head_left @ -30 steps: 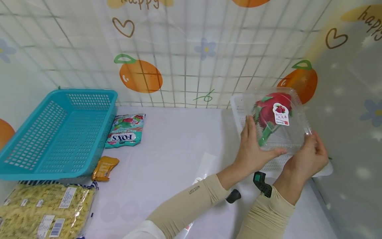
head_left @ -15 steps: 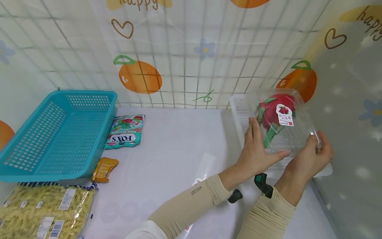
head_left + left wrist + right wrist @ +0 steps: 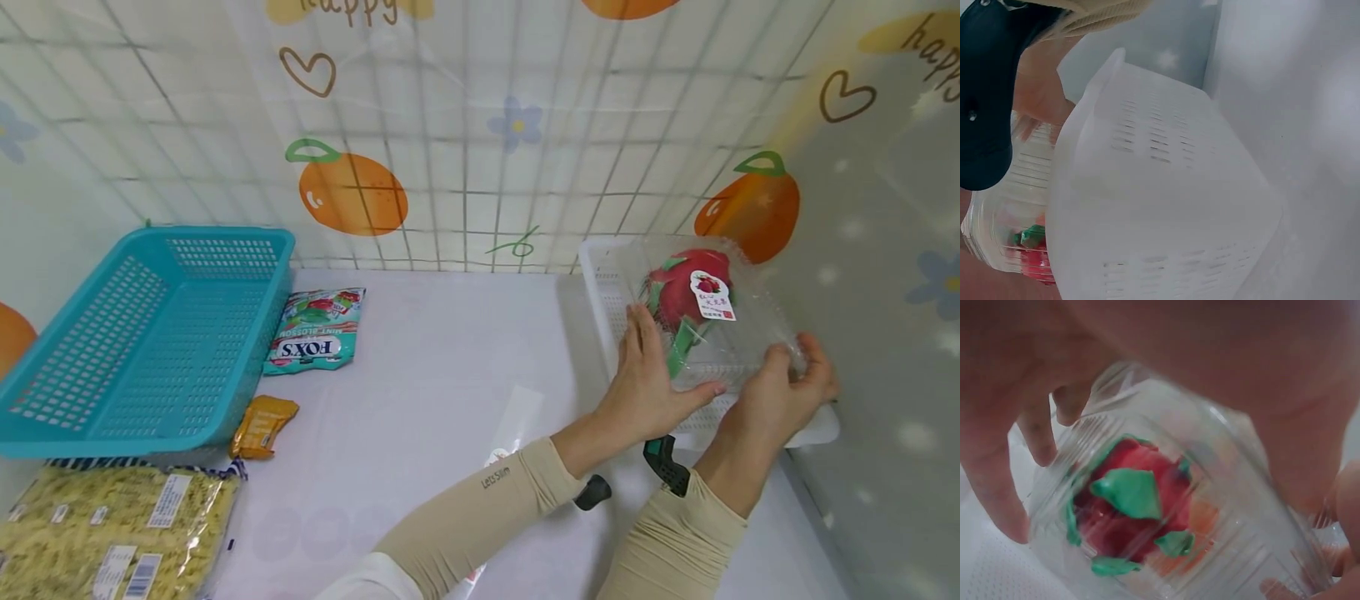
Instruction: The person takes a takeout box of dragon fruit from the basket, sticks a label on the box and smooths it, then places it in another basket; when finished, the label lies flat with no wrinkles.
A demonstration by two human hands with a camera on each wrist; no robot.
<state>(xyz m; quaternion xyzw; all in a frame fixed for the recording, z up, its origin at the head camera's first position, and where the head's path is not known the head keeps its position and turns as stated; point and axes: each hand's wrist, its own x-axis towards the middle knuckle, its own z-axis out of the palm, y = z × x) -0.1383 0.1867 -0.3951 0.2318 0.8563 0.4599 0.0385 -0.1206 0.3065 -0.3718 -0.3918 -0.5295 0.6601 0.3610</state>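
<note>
Both hands hold a clear plastic box point(image 3: 738, 354) over the white basket point(image 3: 821, 427). A red dragon fruit point(image 3: 678, 287) with green scales lies inside the box, under a white label point(image 3: 712, 296). My left hand point(image 3: 645, 387) has its fingers along the box's left side and its thumb across the front. At the front right corner, my right hand point(image 3: 780, 396) pinches the box's edge. In the left wrist view the basket wall point(image 3: 1160, 187) hides part of the box, which stands above the rim. Whether the box touches the basket's floor cannot be seen.
A turquoise basket point(image 3: 67, 442) stands at the left. Beside it lie a green Fox's candy bag point(image 3: 311, 333) and an orange packet point(image 3: 262, 425). In front is a large bag of yellow pieces point(image 3: 112, 525). A patterned side wall point(image 3: 900, 375) rises close by the right hand.
The clear box shifted slightly right, then came lower into the white basket. Both hands moved with it and kept their hold. The things at the left stayed where they were.
</note>
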